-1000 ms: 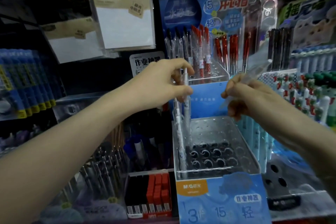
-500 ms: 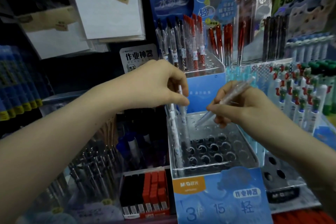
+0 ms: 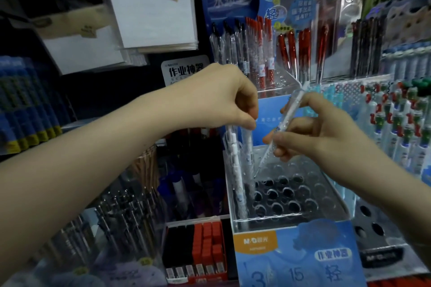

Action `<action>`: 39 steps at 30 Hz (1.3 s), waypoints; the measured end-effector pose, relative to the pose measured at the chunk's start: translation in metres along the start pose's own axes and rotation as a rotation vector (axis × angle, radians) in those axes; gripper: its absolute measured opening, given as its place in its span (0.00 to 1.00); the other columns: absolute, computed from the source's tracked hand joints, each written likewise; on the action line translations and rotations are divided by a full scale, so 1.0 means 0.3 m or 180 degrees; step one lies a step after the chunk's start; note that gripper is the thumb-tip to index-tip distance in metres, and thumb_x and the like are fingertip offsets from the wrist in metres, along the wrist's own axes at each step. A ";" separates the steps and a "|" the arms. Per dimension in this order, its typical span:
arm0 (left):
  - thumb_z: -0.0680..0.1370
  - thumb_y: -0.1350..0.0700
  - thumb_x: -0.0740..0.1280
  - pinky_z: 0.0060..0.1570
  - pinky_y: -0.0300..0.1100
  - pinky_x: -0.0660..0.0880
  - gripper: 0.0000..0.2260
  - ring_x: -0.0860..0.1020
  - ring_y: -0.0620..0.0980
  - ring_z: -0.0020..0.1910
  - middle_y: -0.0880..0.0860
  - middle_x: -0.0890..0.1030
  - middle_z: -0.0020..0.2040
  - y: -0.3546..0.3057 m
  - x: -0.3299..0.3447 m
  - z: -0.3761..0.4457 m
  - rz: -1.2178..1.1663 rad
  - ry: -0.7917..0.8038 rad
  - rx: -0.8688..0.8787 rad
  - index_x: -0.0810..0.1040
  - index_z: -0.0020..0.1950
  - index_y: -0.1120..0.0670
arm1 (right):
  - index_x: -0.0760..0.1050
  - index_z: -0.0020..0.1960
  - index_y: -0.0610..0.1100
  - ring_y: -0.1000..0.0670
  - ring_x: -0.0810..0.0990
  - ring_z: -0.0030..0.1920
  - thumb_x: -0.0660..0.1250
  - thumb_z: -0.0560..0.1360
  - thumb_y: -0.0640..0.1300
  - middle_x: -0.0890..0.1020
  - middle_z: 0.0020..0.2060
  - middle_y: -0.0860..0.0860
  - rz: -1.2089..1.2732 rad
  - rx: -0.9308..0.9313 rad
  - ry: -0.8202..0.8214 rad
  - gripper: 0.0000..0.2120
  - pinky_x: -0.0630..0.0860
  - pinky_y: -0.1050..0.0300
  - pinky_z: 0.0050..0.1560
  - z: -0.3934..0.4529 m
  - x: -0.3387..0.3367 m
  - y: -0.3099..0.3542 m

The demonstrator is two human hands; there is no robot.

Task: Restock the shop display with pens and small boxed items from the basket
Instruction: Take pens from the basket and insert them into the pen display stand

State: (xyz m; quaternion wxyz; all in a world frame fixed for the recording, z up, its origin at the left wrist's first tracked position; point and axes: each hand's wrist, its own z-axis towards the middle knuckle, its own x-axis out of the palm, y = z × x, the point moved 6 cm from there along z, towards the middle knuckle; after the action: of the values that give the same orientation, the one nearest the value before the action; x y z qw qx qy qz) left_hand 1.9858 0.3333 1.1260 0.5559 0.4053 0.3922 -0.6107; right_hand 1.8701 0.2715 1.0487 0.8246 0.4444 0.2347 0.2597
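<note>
The right hand (image 3: 319, 133) pinched a clear pen (image 3: 283, 123) at mid-barrel, tip angled down over the clear holed rack (image 3: 331, 196). The left hand (image 3: 224, 98) curled its fingers round upright pens (image 3: 238, 170) at the rack's left edge. The pens looked light, stiff and smooth, probably best held mid-barrel.

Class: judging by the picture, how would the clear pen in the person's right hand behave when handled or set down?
The clear pen probably stays stiff: it runs straight past the right hand. Its slim plastic barrel suggests lightness. Being round, it might roll if laid flat.
</note>
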 end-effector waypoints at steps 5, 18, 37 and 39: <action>0.69 0.48 0.75 0.35 0.26 0.70 0.07 0.77 0.34 0.35 0.42 0.81 0.36 0.001 0.001 0.003 0.0171 0.0018 0.0089 0.81 0.45 0.46 | 0.69 0.50 0.50 0.49 0.81 0.33 0.71 0.72 0.41 0.82 0.32 0.48 -0.1134 -0.0118 0.0308 0.12 0.79 0.47 0.42 -0.005 0.067 -0.010; 0.80 0.54 0.63 0.61 0.33 0.64 0.13 0.70 0.35 0.62 0.40 0.76 0.64 0.121 -0.016 -0.061 -0.0439 -0.0777 -0.0185 0.76 0.64 0.44 | 0.66 0.40 0.52 0.58 0.76 0.35 0.71 0.72 0.48 0.79 0.31 0.53 -0.2068 -0.0323 0.0227 0.12 0.73 0.61 0.37 -0.022 0.109 -0.046; 0.71 0.44 0.71 0.49 0.27 0.68 0.06 0.75 0.35 0.48 0.42 0.76 0.48 0.037 0.014 -0.114 -0.0758 -0.0885 -0.0075 0.82 0.42 0.44 | 0.74 0.34 0.42 0.56 0.72 0.27 0.71 0.70 0.54 0.77 0.27 0.51 -0.2383 0.0175 0.0579 0.16 0.70 0.62 0.30 -0.012 0.125 -0.068; 0.71 0.48 0.73 0.45 0.25 0.68 0.02 0.75 0.35 0.44 0.44 0.77 0.45 0.027 0.013 -0.110 -0.0716 -0.0947 -0.0115 0.83 0.41 0.45 | 0.76 0.35 0.45 0.59 0.73 0.27 0.72 0.69 0.54 0.78 0.28 0.52 -0.2050 0.0209 0.0437 0.13 0.68 0.67 0.29 -0.015 0.109 -0.069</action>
State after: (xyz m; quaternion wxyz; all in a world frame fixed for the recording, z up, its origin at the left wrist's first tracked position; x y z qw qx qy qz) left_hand 1.9956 0.3619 1.1102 0.5432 0.2540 0.3594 -0.7150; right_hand 1.8964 0.2853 1.0235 0.8318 0.3552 0.4264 0.0073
